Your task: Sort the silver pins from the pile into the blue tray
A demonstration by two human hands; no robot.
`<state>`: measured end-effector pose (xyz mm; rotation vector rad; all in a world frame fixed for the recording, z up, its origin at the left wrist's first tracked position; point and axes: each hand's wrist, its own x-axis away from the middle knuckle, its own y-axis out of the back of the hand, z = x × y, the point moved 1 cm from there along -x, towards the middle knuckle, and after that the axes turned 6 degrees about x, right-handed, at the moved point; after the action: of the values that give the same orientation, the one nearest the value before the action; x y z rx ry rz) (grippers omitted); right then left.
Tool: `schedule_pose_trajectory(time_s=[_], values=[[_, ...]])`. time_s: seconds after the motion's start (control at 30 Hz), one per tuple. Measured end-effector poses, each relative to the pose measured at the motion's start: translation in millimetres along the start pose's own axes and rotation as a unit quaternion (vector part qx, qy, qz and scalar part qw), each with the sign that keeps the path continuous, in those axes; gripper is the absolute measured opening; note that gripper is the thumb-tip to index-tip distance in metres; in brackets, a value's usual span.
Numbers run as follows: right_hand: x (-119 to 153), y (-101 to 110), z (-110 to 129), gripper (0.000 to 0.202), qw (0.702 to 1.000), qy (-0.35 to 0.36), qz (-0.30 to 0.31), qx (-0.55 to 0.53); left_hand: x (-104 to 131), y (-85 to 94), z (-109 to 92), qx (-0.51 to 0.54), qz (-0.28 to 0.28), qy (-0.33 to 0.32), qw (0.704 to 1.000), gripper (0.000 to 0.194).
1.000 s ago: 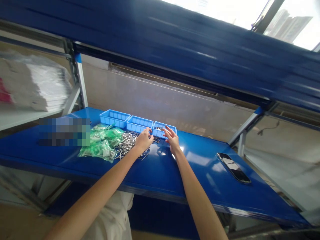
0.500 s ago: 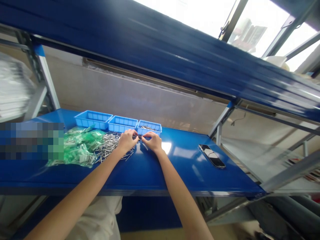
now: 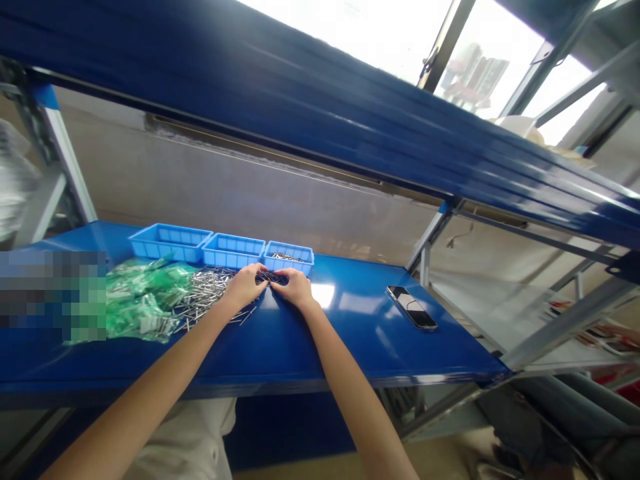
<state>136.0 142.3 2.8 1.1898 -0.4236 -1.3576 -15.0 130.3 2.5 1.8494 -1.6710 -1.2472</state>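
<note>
My left hand [image 3: 245,285] is at the right end of a heap of thin metal rods [image 3: 203,293] on the blue bench. Its fingers are curled in a pinch on a few rods [image 3: 267,279] between the two hands. Facing it, my right hand [image 3: 295,288] pinches at the same small rods, thumb and forefinger bent together. The fingertips are too small to make out exactly how many rods each holds. Just behind the hands stands a small blue bin [image 3: 289,258] with rods in it. A middle blue bin [image 3: 234,252] and a larger left bin [image 3: 170,244] adjoin it.
Green-tinted plastic bags [image 3: 150,303] lie left of the heap. A phone [image 3: 411,308] rests on the bench [image 3: 350,347] to the right. A blue shelf beam [image 3: 320,120] crosses above, with metal posts at both sides. A blurred patch covers the far left.
The view has shifted, so the bench and bins appear further left. My hands have come closer together over the rods, both still pinching.
</note>
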Motion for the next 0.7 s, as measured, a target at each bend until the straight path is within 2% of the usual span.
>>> schedule_pose_trajectory(time_s=[0.23, 0.43, 0.7], values=[[-2.1, -2.7, -2.1, 0.017, 0.998, 0.025, 0.017, -0.05, -1.9, 0.1, 0.4, 0.031, 0.004, -0.014, 0.999, 0.024], [-5.9, -6.1, -4.0, 0.017, 0.997, 0.027, 0.005, -0.075, -4.4, 2.0, 0.9, 0.051, -0.011, -0.026, 0.998, 0.024], [-9.4, -5.7, 1.5, 0.02, 0.995, 0.016, -0.01, -0.099, -4.9, 8.5, -1.3, 0.021, -0.028, -0.036, 0.999, 0.021]])
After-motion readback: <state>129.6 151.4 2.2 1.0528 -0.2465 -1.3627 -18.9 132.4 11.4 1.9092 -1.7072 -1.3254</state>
